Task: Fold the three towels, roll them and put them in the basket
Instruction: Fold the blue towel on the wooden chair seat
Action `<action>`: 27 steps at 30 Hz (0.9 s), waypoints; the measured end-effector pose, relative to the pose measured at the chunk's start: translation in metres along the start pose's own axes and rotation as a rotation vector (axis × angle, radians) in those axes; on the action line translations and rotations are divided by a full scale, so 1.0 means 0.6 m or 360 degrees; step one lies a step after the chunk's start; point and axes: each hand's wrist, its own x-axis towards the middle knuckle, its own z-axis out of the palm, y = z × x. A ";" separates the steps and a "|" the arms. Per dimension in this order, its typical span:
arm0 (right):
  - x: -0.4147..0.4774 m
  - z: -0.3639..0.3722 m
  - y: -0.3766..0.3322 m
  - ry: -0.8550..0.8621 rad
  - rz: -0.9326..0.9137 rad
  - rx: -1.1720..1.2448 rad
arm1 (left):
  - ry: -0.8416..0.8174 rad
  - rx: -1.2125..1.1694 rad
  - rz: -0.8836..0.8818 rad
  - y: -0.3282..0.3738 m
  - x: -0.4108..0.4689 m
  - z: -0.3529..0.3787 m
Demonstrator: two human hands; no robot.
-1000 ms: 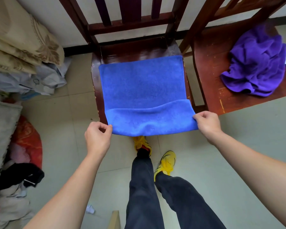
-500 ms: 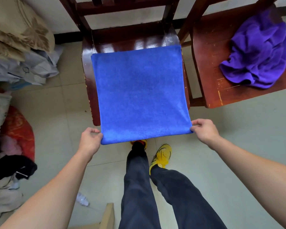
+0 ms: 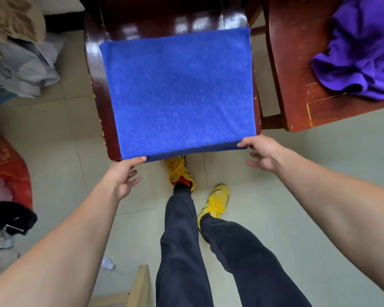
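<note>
Nearest to me, at the bottom of the frame, are the person's legs in dark trousers [image 3: 182,251], and beyond them a pair of yellow shoes [image 3: 215,202] on the pale tiled floor [image 3: 53,140].

Just above the shoes I see both hands at the near edge of the blue towel [image 3: 177,91]. The left hand [image 3: 120,176], left of centre, has its thumb lying on the towel's near left corner, with the other fingers loosely spread below and off the cloth. The right hand [image 3: 263,152], right of centre, touches the near right corner with a fingertip. The rest of its fingers are splayed and clear of the towel. Neither hand has a closed hold on anything.

The blue towel lies flat in the middle of the frame on the seat of a dark wooden chair [image 3: 93,69]. A second layer shows along its near edge, which overhangs the front of the seat.

Farther off, at the upper right, a purple towel [image 3: 359,52] lies crumpled on a second wooden chair [image 3: 297,74]. Along the left edge are a red bundle [image 3: 7,165] and, higher up, a heap of pale fabric [image 3: 24,63].
</note>
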 end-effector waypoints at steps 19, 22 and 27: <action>-0.053 -0.038 0.119 0.0083 0.0024 0.0281 | -0.0146 -0.0293 -0.0031 -0.087 -0.079 -0.028; -0.092 -0.048 0.121 0.0330 -0.0134 0.0139 | 0.0185 -0.0156 0.0020 -0.094 -0.121 -0.026; -0.148 -0.052 0.061 0.0473 -0.0468 0.0073 | 0.0451 -0.0088 0.0224 -0.039 -0.177 -0.026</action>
